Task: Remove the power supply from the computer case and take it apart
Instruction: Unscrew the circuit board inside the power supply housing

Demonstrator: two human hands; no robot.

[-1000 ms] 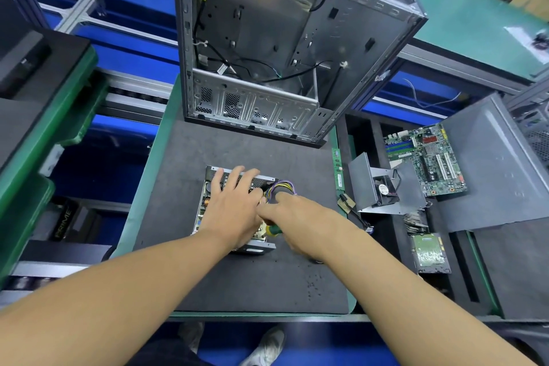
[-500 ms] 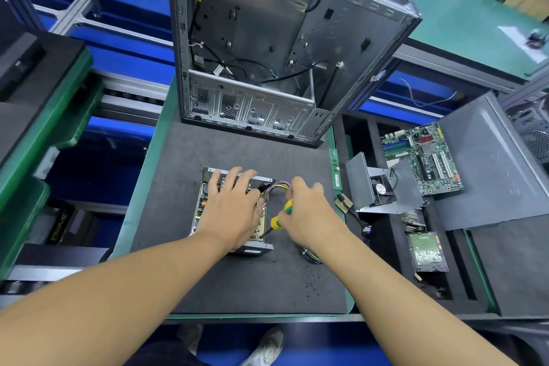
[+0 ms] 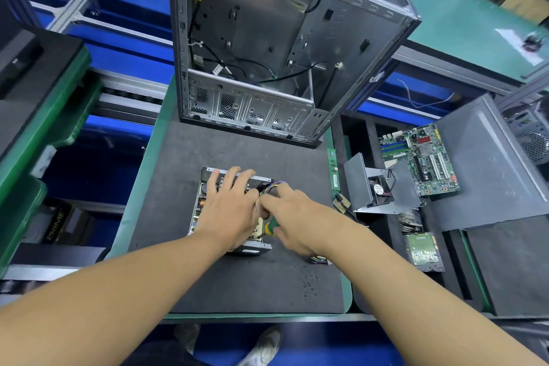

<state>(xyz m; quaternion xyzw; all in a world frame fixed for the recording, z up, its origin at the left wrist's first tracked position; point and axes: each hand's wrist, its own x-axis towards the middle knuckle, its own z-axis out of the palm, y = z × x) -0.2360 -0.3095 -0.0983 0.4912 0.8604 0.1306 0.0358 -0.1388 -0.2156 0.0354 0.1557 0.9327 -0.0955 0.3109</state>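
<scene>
Screwdriver, raised upright half a second ago, is back down at the right edge of the supply, so we judge another board screw is under way. Our left hand lies flat on the open supply, fingers spread, pinning it to the mat, in front of the case. Our right hand grips the green-yellow handle.

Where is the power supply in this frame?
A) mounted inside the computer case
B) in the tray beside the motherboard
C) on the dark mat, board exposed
C: the power supply lies on the mat under the left hand, outside the computer case, its circuit board showing.
</scene>
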